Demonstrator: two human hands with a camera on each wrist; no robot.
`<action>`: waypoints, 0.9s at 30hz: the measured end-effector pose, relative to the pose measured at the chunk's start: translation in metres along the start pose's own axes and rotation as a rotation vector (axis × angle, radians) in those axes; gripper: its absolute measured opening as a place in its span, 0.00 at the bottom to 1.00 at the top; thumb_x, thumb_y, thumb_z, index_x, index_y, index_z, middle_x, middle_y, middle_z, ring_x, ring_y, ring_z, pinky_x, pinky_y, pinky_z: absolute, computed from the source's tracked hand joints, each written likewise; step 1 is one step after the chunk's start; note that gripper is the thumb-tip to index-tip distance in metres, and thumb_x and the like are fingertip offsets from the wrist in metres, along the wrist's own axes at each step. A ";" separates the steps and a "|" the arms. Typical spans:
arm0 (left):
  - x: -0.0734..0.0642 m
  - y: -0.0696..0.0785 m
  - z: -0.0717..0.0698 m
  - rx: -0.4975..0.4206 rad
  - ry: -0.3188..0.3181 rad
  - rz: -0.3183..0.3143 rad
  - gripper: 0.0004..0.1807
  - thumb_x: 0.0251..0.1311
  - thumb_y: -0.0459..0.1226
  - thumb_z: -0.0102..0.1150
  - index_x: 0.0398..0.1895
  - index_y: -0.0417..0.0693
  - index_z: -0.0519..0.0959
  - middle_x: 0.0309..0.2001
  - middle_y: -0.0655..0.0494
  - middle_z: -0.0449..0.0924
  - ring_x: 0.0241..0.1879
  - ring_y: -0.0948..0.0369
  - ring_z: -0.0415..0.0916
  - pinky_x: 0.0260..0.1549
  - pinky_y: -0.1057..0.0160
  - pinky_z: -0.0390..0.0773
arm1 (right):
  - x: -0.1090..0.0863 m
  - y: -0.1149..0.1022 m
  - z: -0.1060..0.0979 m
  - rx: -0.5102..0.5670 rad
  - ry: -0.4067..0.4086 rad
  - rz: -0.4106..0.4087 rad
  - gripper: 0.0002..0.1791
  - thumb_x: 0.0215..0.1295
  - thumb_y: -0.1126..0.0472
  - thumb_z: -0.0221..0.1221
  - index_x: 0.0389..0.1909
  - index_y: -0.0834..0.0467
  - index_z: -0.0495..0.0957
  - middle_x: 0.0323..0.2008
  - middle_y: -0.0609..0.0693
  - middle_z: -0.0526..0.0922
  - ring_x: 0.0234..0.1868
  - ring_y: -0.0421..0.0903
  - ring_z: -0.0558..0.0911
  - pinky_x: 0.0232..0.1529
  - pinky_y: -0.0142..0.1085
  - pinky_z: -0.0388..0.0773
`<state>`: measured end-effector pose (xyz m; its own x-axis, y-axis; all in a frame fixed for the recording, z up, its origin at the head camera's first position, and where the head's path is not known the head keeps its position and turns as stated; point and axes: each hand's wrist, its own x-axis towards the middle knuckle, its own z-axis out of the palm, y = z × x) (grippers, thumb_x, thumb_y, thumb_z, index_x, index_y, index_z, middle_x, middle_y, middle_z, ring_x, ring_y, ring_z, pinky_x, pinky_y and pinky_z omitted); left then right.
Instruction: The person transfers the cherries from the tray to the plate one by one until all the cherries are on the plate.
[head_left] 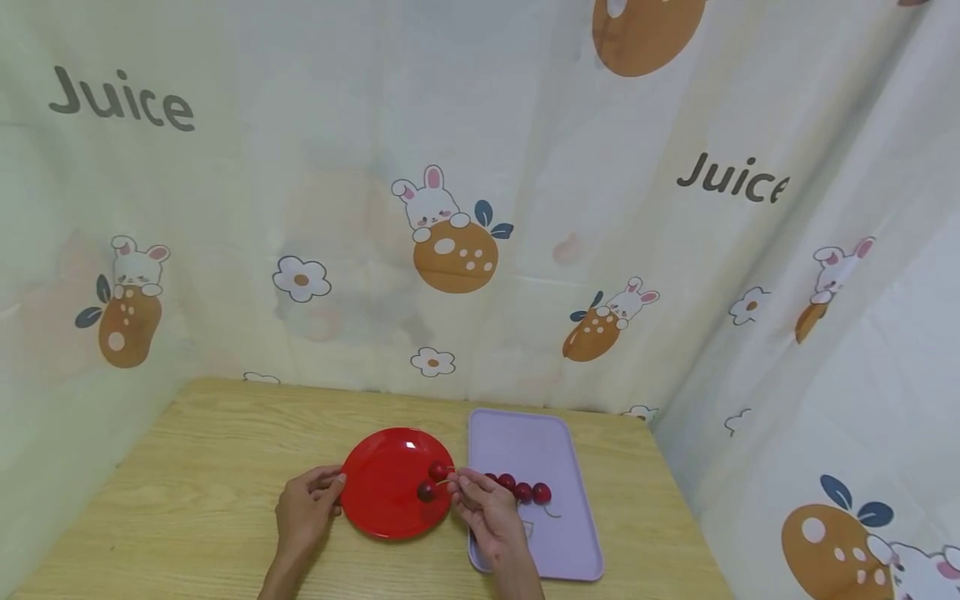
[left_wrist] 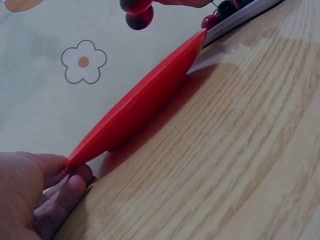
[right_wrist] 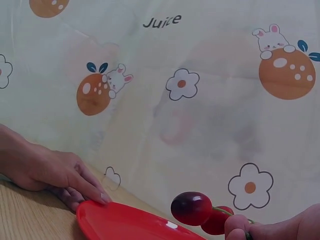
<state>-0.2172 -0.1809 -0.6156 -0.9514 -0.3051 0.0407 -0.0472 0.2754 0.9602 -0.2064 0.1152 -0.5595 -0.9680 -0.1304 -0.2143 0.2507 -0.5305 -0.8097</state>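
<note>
The left hand (head_left: 306, 508) pinches the near-left rim of the red plate (head_left: 378, 492), thumb above and fingers beneath; the plate appears to rest on the table (head_left: 217, 467). The right hand (head_left: 491, 517) has thumb and fingertips closed on the stems of two cherries (head_left: 426, 492), which hang above the plate's right side, not touching it. More cherries (head_left: 523, 493) lie on the tray (head_left: 517, 442), some perhaps hidden behind the right hand. The step looks like a transfer; the next move calls for lowering before loosening the pinch.
</note>
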 end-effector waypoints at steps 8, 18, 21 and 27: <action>0.001 -0.001 0.000 -0.003 0.001 0.001 0.14 0.75 0.36 0.68 0.58 0.39 0.88 0.48 0.41 0.93 0.27 0.67 0.87 0.27 0.69 0.88 | 0.002 0.003 0.004 -0.004 -0.010 0.008 0.13 0.81 0.71 0.57 0.59 0.71 0.82 0.40 0.49 0.94 0.40 0.40 0.91 0.48 0.31 0.89; 0.001 -0.001 -0.001 0.008 0.009 0.000 0.14 0.74 0.35 0.68 0.57 0.40 0.88 0.48 0.41 0.93 0.26 0.67 0.87 0.26 0.69 0.87 | 0.002 0.006 0.010 -0.008 -0.019 0.011 0.12 0.81 0.70 0.57 0.58 0.69 0.83 0.42 0.50 0.94 0.41 0.40 0.92 0.48 0.31 0.89; 0.001 0.000 -0.001 0.002 0.012 -0.002 0.13 0.74 0.35 0.68 0.57 0.40 0.88 0.48 0.40 0.93 0.27 0.67 0.87 0.26 0.69 0.87 | 0.001 0.006 0.013 -0.005 -0.019 0.015 0.12 0.81 0.71 0.58 0.58 0.69 0.83 0.41 0.50 0.94 0.41 0.40 0.92 0.48 0.31 0.89; 0.002 0.000 0.001 -0.008 0.015 -0.012 0.13 0.74 0.35 0.68 0.57 0.40 0.88 0.49 0.40 0.93 0.28 0.68 0.87 0.27 0.69 0.88 | 0.005 0.010 0.017 -0.006 -0.011 0.028 0.11 0.80 0.70 0.59 0.56 0.67 0.85 0.41 0.50 0.95 0.41 0.40 0.92 0.48 0.31 0.89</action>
<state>-0.2193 -0.1807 -0.6161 -0.9461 -0.3223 0.0331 -0.0562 0.2640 0.9629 -0.2085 0.0956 -0.5591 -0.9607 -0.1542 -0.2307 0.2775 -0.5218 -0.8067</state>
